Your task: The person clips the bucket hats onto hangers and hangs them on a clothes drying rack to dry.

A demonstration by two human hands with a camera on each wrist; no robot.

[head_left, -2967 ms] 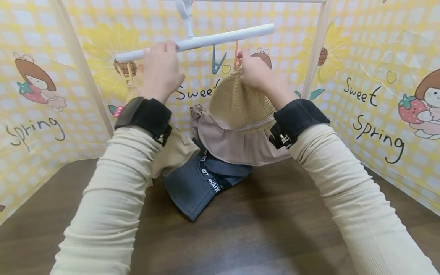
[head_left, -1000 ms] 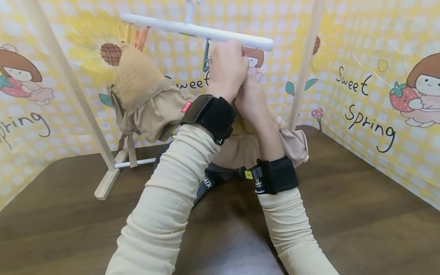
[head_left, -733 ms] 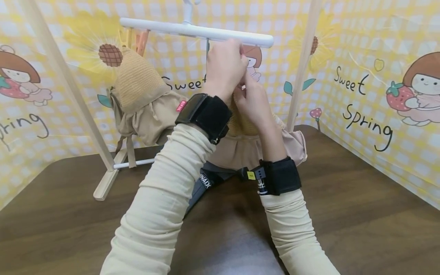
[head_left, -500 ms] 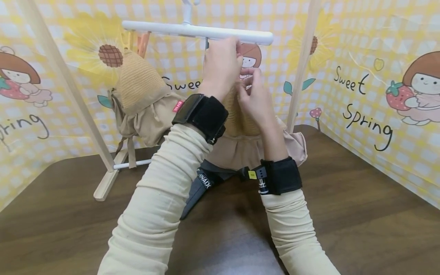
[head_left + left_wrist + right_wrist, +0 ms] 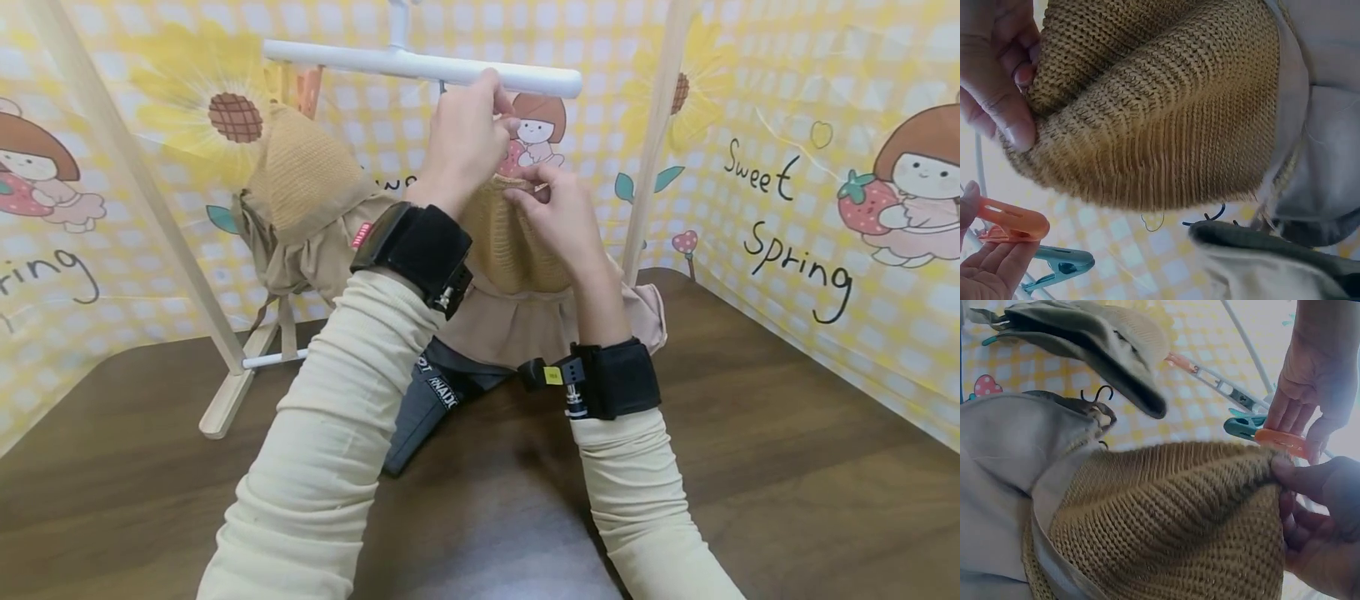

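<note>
A knitted straw-coloured hat (image 5: 517,258) with a pinkish ruffled brim stands below the white hanger bar (image 5: 360,60). My right hand (image 5: 566,221) pinches the top of its crown between thumb and fingers, seen closely in the right wrist view. Just above, my left hand (image 5: 463,137) pinches an orange clothespin (image 5: 1019,222) that hangs from the bar; the head view hides this clip behind the fingers. The crown's top edge lies close to the clip in the right wrist view; whether they touch, I cannot tell. Beside it hangs a teal clothespin (image 5: 1063,265).
Another hat (image 5: 300,175) with a khaki brim hangs at the bar's left end, by yellow and orange clips (image 5: 309,90). A dark grey hat (image 5: 427,408) with white lettering lies on the brown table (image 5: 480,517). Wooden posts (image 5: 150,192) of the rack stand at both sides.
My left hand has moved from the bar's left part to the right-hand clip, and the bar's right end has dropped. Lately my hands have drawn apart slightly, showing more of the crown.
</note>
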